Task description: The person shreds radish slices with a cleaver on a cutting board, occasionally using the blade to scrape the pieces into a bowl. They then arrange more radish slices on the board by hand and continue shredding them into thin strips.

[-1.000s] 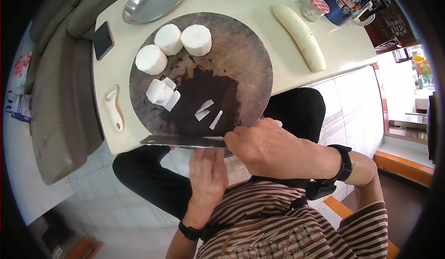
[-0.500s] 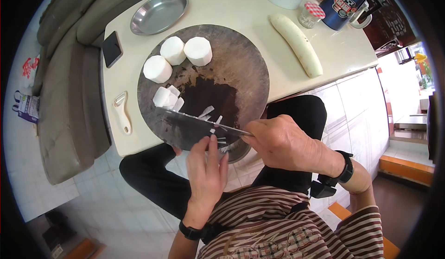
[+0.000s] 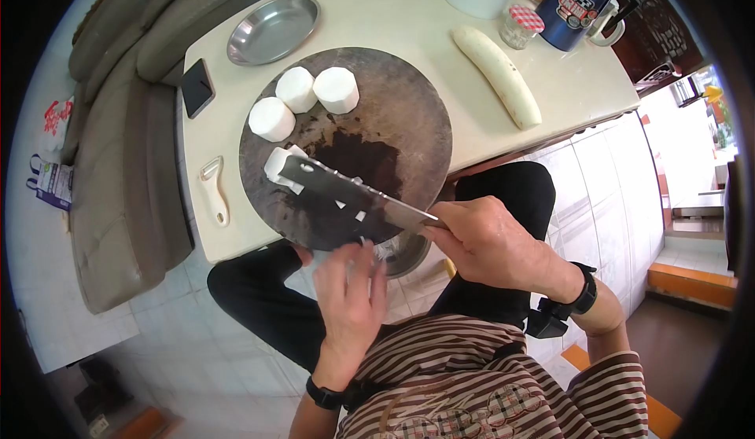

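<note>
My right hand (image 3: 497, 242) is closed round the handle of a cleaver (image 3: 334, 191), its blade slanting over the round chopping board (image 3: 417, 124). Small white scraps cling to the blade. Beyond the blade's tip lie cut chunks of white radish (image 3: 278, 164), partly covered by it. Three thick peeled radish pieces (image 3: 337, 91) stand toward the board's far left. My left hand (image 3: 350, 305) is at the board's near edge, below the blade, fingers loosely apart and slightly blurred. A small white scrap shows at its fingertips.
A metal dish (image 3: 275, 30), a phone (image 3: 197, 88) and a peeler (image 3: 214, 191) lie on the table (image 3: 377, 7). Right of the board rests a whole white radish (image 3: 499, 77), near a jar (image 3: 521, 27) and a blue flask (image 3: 578, 7). A metal basin (image 3: 409, 257) sits below the board's near edge.
The cleaver has lifted and turned, its blade now showing farther up the board beside the chunks. My left hand has drawn slightly back from the blade.
</note>
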`<state>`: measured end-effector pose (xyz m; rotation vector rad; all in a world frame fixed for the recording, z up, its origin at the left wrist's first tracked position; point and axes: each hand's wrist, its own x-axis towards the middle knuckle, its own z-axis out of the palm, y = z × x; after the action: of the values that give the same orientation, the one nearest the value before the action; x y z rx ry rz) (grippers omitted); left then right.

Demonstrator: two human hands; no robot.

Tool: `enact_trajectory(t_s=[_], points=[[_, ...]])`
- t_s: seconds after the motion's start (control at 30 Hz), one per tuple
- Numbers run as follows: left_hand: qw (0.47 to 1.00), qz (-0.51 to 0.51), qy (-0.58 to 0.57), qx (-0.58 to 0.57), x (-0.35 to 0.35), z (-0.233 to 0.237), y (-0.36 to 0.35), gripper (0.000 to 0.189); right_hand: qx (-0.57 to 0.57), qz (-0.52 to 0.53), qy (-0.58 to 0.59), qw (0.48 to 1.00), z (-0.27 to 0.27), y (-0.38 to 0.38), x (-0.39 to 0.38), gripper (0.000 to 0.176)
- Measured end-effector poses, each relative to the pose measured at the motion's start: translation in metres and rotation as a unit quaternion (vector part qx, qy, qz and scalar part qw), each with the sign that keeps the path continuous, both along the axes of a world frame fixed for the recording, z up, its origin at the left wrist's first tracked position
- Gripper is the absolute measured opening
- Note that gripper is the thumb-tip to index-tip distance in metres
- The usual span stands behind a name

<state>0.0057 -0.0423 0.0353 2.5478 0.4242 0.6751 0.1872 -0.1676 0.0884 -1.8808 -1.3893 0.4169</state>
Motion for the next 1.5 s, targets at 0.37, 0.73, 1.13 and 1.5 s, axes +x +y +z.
enact_trajectory(t_s=[0.37, 0.73, 1.13, 1.5], points=[[0.999, -0.018, 0.031, 0.001, -0.002, -0.004, -0.006, 0.042, -0.009, -0.042, 0.015, 0.999, 0.004, -0.012, -0.003, 0.016], [0.997, 0.010, 0.032, 0.073, 0.041, -0.014, 0.031, 0.028, 0.002, -0.052, 0.006, 0.999, 0.012, -0.014, -0.001, 0.017], [0.996, -0.025, 0.054, 0.061, 0.006, 0.005, 0.039, 0.030, -0.010, 0.021, -0.047, 0.999, 0.004, -0.008, -0.004, 0.014], [0.998, -0.033, 0.002, 0.057, -0.006, -0.018, 0.021, 0.024, -0.128, 0.127, -0.107, 0.978, 0.018, 0.003, -0.006, 0.017]])
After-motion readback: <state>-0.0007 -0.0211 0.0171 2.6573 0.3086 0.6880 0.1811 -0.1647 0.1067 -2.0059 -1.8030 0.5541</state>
